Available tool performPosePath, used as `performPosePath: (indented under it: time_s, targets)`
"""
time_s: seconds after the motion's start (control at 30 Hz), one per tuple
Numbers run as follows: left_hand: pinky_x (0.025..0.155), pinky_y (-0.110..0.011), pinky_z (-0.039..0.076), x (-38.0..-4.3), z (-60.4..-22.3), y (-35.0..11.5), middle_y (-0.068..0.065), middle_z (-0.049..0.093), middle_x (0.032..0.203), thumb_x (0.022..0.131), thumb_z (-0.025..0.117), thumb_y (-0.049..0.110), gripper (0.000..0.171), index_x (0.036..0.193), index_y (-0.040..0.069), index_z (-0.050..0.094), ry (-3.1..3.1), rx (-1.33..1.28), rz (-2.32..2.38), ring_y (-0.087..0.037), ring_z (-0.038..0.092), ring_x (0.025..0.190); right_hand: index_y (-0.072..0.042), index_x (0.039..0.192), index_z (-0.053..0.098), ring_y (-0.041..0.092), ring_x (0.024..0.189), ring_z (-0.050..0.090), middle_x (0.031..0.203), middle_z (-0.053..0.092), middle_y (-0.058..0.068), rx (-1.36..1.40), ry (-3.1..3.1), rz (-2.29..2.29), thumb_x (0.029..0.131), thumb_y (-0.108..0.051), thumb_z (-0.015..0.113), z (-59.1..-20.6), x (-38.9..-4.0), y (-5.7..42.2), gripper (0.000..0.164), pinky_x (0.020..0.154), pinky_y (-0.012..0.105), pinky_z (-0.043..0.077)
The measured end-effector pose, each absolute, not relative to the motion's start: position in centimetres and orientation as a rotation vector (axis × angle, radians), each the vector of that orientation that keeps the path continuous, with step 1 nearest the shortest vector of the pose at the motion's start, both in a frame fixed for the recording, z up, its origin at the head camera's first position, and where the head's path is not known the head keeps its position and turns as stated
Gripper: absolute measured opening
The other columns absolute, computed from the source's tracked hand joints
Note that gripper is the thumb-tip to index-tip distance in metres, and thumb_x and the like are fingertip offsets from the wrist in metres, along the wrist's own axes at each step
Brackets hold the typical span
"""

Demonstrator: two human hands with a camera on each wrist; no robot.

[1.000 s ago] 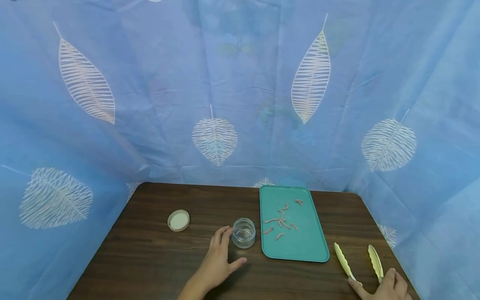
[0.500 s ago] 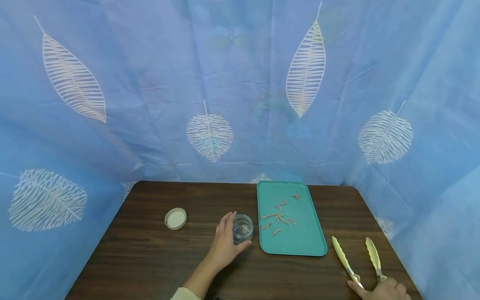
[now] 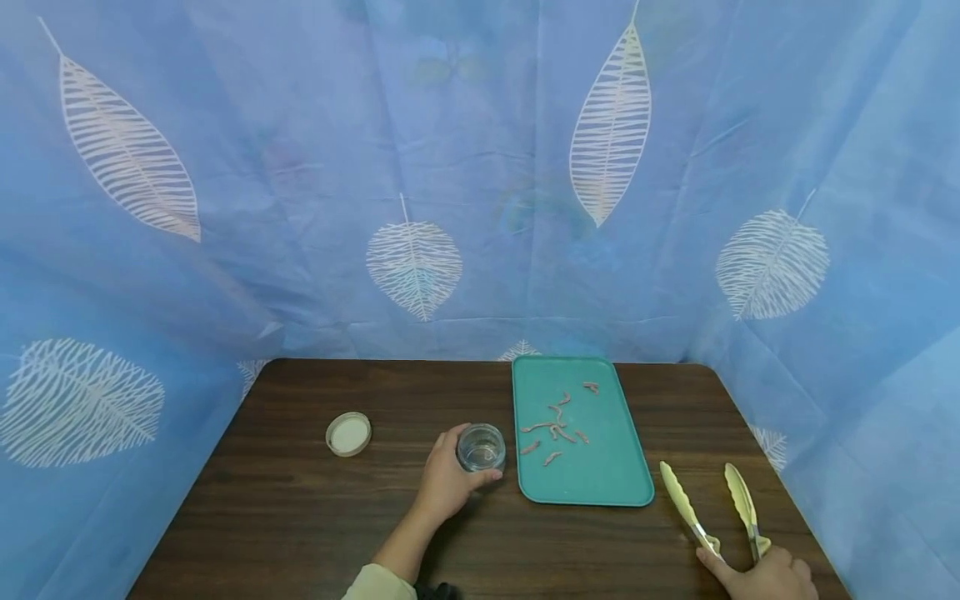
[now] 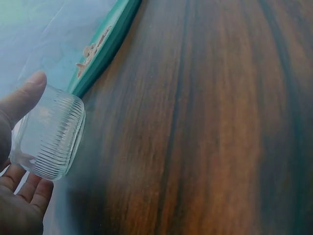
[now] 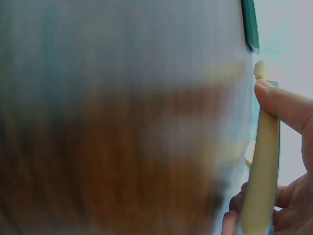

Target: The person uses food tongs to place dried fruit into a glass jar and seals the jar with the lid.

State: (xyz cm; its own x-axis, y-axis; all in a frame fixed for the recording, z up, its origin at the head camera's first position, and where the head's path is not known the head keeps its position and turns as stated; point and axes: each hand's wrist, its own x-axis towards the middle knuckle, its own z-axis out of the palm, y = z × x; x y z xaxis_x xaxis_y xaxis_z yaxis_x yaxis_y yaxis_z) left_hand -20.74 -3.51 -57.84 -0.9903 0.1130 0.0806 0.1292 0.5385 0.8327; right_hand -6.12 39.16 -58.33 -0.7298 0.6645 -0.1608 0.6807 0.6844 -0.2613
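My left hand point(image 3: 444, 482) holds a small clear glass jar point(image 3: 482, 450), uncovered, with the thumb on its near side and the fingers behind its far left. In the left wrist view the thumb and fingers span the jar's point(image 4: 54, 132) ribbed wall, close over the table. My right hand point(image 3: 772, 577) grips a pair of tongs point(image 3: 681, 497) with pale yellow scalloped tips, their two arms spread apart. Between thumb and fingers, one yellow tongs arm point(image 5: 264, 171) shows in the right wrist view. Right of the jar, a teal tray point(image 3: 592, 487) bears several thin pink, worm-like strips point(image 3: 558, 428).
A round lid point(image 3: 348, 434) with a pale inside lies left of the jar on the dark wooden table point(image 3: 285, 500). Blue cloth point(image 3: 480, 167) printed with white leaves hangs around the table's back and sides.
My left hand has closed round the jar, which has shifted slightly left relative to the tray. My right hand still holds the spread tongs. The head view has shifted a little.
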Motion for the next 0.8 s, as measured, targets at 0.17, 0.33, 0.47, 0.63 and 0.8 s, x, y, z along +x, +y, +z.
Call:
performPosePath:
  time_s: [0.17,0.33,0.47,0.63,0.8]
  targets:
    - [0.106,-0.061,0.056,-20.7,-58.2,-3.2,-0.018,0.066,0.140,0.074,0.103,0.033,0.095,0.152,0.006,0.056,-2.699,-0.176,-1.581,-0.040,0.065,0.129,0.024,0.109,0.050,0.051,0.103,0.051,0.106,0.046,0.040,1.145,2.801,-0.566,0.077,-0.083,0.080,-57.3,-6.0,38.5,0.116,0.082,0.060,0.051]
    - [0.107,-0.061,0.055,-20.8,-58.6,-3.2,-0.018,0.065,0.142,0.075,0.102,0.032,0.094,0.153,0.008,0.055,-2.687,-0.157,-1.627,-0.040,0.064,0.130,0.024,0.125,0.050,0.051,0.107,0.045,0.113,0.044,0.041,1.090,2.847,-0.666,0.086,-0.073,0.080,-55.9,-6.2,37.4,0.109,0.074,0.061,0.051]
    - [0.107,-0.061,0.055,-20.8,-58.7,-3.4,-0.019,0.064,0.143,0.075,0.102,0.031,0.094,0.153,0.008,0.055,-2.679,-0.141,-1.652,-0.041,0.064,0.131,0.025,0.139,0.046,0.052,0.110,0.048,0.121,0.043,0.042,0.969,2.917,-0.665,0.091,-0.060,0.082,-55.0,-6.8,36.3,0.104,0.074,0.061,0.054]
    - [0.108,-0.060,0.055,-20.8,-58.8,-3.6,-0.019,0.064,0.144,0.075,0.102,0.032,0.094,0.153,0.009,0.055,-2.673,-0.139,-1.669,-0.040,0.064,0.132,0.024,0.148,0.045,0.040,0.083,0.058,0.126,0.042,0.041,0.812,2.965,-0.628,0.090,-0.062,0.083,-54.0,-7.8,34.9,0.110,0.060,0.050,0.054]
    - [0.107,-0.060,0.055,-20.7,-58.9,-3.6,-0.018,0.064,0.144,0.076,0.102,0.032,0.094,0.153,0.010,0.055,-2.671,-0.143,-1.680,-0.040,0.064,0.132,0.019,0.152,0.045,0.030,0.070,0.058,0.124,0.047,0.036,0.687,2.982,-0.627,0.089,-0.064,0.082,-53.4,-8.7,33.7,0.110,0.054,0.042,0.048]
